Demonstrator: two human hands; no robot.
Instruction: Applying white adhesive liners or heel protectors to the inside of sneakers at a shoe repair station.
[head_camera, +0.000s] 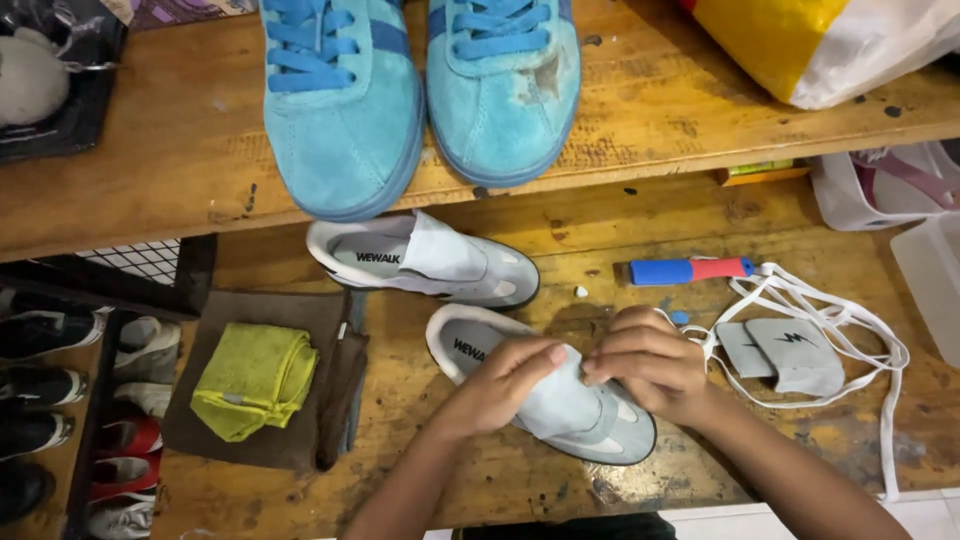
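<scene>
- Left hand (505, 380) and right hand (650, 362), fingertips together, pinch the pale tongue of a grey sneaker (540, 400) lying on the wooden worktop (450, 480).
- Its mate (425, 262) lies just behind.
- White laces (840, 320) and grey insoles (785, 352) sit right; yellow cloth (255, 378) left.

A crumpled yellow-and-white plastic bag (815, 45) lies at the upper right of the frame. Beneath it, a small green-and-orange flat box (762, 171) sits under the shelf edge.
</scene>
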